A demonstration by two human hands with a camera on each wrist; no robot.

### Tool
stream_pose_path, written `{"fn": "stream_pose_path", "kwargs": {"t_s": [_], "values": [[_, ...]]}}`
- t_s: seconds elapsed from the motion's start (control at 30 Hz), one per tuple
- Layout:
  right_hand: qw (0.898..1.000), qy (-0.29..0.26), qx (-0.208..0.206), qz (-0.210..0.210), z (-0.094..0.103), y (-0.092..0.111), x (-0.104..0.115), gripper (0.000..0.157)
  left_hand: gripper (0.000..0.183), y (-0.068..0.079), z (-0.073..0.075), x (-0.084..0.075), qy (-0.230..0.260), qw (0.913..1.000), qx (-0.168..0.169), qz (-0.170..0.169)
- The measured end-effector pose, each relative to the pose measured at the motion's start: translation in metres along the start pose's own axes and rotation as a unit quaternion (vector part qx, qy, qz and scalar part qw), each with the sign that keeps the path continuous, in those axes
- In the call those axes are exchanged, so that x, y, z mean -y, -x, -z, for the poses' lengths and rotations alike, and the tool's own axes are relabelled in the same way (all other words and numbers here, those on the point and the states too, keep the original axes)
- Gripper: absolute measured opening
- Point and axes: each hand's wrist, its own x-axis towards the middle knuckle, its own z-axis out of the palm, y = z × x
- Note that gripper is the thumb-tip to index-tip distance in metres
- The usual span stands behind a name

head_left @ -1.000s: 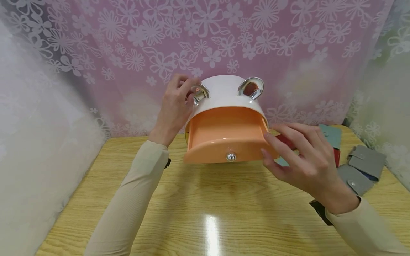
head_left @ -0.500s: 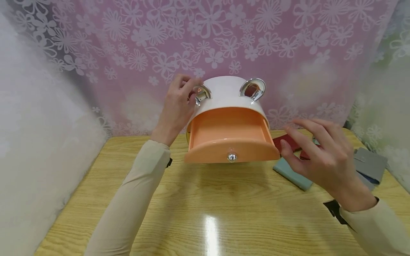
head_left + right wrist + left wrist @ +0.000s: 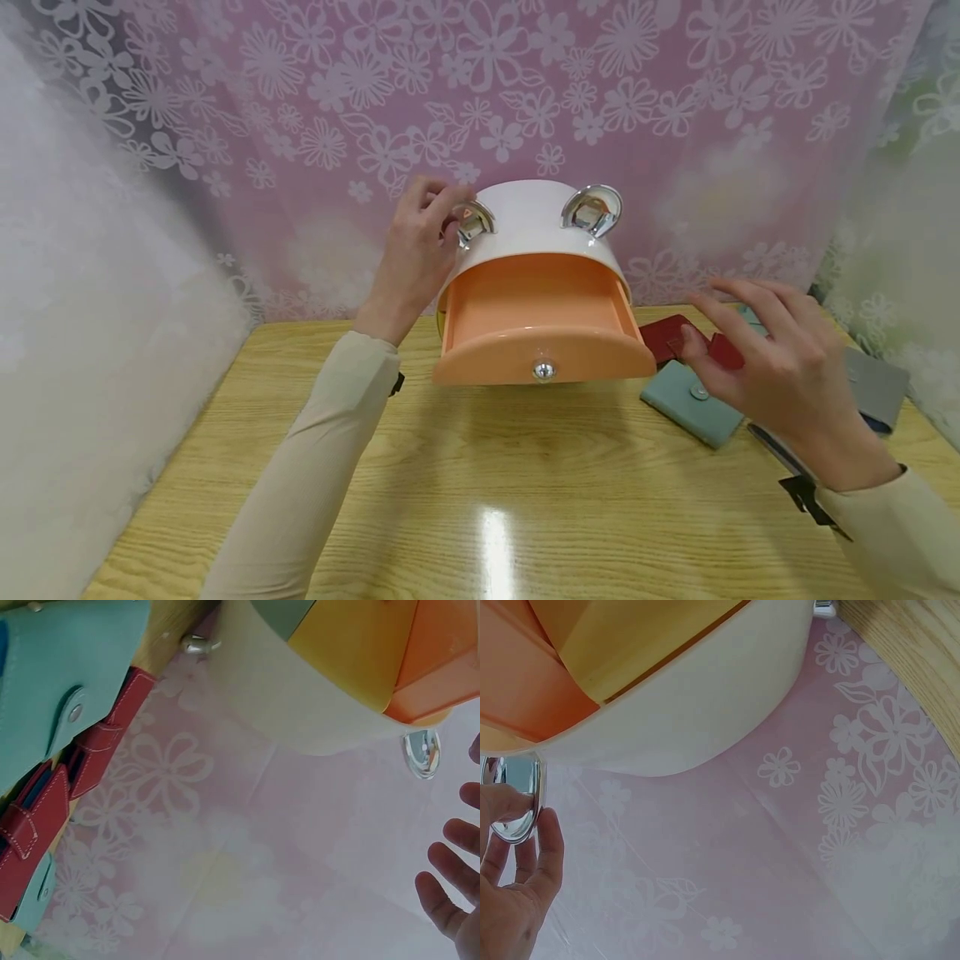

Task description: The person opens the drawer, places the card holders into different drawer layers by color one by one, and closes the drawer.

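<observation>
A white rounded drawer box [image 3: 525,218] with two shiny silver ears stands near the back of the table, its peach drawer [image 3: 540,354] pulled out with nothing inside. A round silver knob [image 3: 543,372] sits on the drawer front. My left hand [image 3: 411,254] holds the left ear [image 3: 529,778] between thumb and fingers, clearest in the left wrist view. My right hand [image 3: 791,375] hovers right of the drawer, fingers spread and holding nothing, partly covering the wallets below. Close to its thumb are a teal wallet [image 3: 686,408] and a red wallet [image 3: 667,335].
Another red wallet [image 3: 724,352] and a grey one [image 3: 877,385] lie at the right, partly behind the right hand. A pink floral cloth [image 3: 495,92] hangs right behind the box. The wooden table [image 3: 420,500] extends forward, with pale cloth [image 3: 97,333] along the left.
My right hand has moved right, away from the drawer's right side, uncovering the teal and red wallets. The left hand keeps its hold on the ear; the drawer stays pulled out.
</observation>
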Motion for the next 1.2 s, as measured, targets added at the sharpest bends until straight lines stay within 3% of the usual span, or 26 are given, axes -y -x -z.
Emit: {"fn": "stream_pose_path", "kwargs": {"t_s": [0.17,0.5,0.73,1.03,1.2], "values": [[0.999,0.01,0.037,0.001,0.002,0.007,-0.01,0.055,0.03,0.0,0.0,0.0,0.0,1.0,-0.001,0.0],[0.997,0.026,0.07,0.015,-0.001,0.02,-0.029,0.053,0.031,0.0,0.0,0.001,-0.005,1.0,-0.003,-0.005],[0.99,0.041,0.129,0.036,0.001,0.03,-0.045,0.057,0.03,0.001,-0.001,0.001,0.0,0.9999,-0.008,-0.008],[0.98,0.052,0.19,0.018,0.0,0.044,-0.067,0.067,0.031,0.001,-0.001,0.001,0.001,0.9999,-0.009,-0.011],[0.969,0.072,0.237,0.012,0.001,0.053,-0.077,0.078,0.031,0.001,0.0,0.001,0.0,0.9999,-0.007,-0.011]]}}
